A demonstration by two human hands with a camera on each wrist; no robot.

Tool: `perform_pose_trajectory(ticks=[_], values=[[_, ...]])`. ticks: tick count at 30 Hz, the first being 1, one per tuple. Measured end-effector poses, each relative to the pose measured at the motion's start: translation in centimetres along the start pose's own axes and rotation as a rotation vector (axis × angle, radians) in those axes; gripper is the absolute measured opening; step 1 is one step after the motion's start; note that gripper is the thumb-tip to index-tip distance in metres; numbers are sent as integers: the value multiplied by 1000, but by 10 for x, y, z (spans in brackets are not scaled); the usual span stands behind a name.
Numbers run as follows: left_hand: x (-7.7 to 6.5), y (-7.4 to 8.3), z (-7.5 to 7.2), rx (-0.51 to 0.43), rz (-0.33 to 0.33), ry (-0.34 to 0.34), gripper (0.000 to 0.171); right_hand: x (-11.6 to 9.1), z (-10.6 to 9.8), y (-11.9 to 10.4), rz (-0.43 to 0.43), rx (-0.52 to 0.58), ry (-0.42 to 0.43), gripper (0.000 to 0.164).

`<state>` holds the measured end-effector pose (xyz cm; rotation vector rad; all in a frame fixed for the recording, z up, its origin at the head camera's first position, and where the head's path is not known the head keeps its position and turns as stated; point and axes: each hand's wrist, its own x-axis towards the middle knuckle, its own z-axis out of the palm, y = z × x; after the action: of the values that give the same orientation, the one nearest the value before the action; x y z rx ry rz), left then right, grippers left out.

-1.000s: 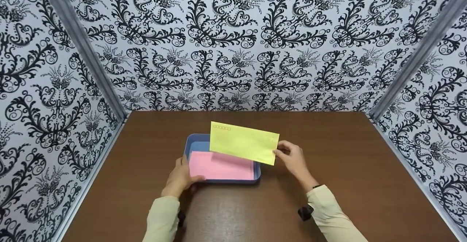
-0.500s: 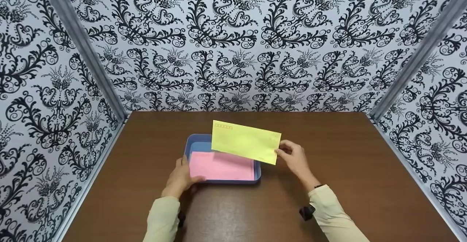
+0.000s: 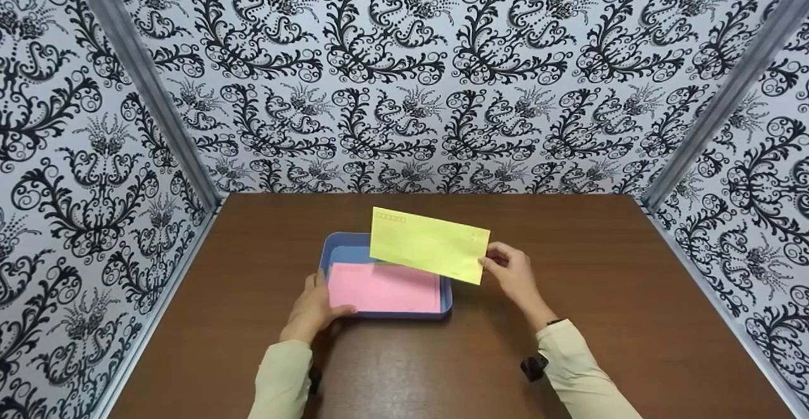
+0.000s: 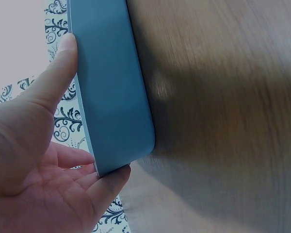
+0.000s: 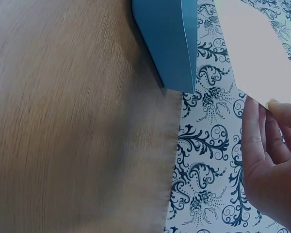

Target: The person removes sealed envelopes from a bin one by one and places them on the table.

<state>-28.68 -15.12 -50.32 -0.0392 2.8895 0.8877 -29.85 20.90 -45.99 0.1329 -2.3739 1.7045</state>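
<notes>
My right hand (image 3: 513, 277) pinches a yellow envelope (image 3: 430, 245) by its right end, thumb in front. The envelope is held up at a slant, face towards me, with small printed boxes at its upper left. Below it a blue tray (image 3: 349, 239) stands on the table, and a pink envelope (image 3: 382, 291) lies inside. The yellow envelope hides part of the tray's back right. My left hand (image 3: 310, 308) grips the tray's near left corner. In the left wrist view, its thumb is at the rim and its fingers wrap the end of the tray wall (image 4: 111, 87).
The brown wooden table (image 3: 411, 368) reaches back to a wall (image 3: 404, 90) with black scroll patterns. Similar side walls stand at left and right, with grey strips (image 3: 152, 84) along the corners. Dark wrist devices (image 3: 533, 368) sit below my cuffs.
My right hand has drifted slightly to the right with the yellow envelope, whose left end is a little higher. My left hand, the tray and the pink envelope stay put.
</notes>
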Motion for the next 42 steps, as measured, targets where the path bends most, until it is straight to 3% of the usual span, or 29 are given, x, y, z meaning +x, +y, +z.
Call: perform_pose_trajectory(ticks=[7,16,21,29,36,42], values=[[-1,0,1,-16,-28,-5,116,-6,-4,-14,2,-8,-14,11],[0,2,0,-14,-27,-12,118,11,-6,24,8,1,35,9],[0,3,-1,6,-24,-4,118,14,-10,29,-9,-40,45,8],[-1,2,-1,12,-20,-2,118,-1,-18,-7,-27,-55,3,11],[-1,4,0,2,-11,1,118,15,-22,29,15,-60,58,10],[-2,4,-1,-5,-27,-4,119,18,-24,36,3,-52,60,11]])
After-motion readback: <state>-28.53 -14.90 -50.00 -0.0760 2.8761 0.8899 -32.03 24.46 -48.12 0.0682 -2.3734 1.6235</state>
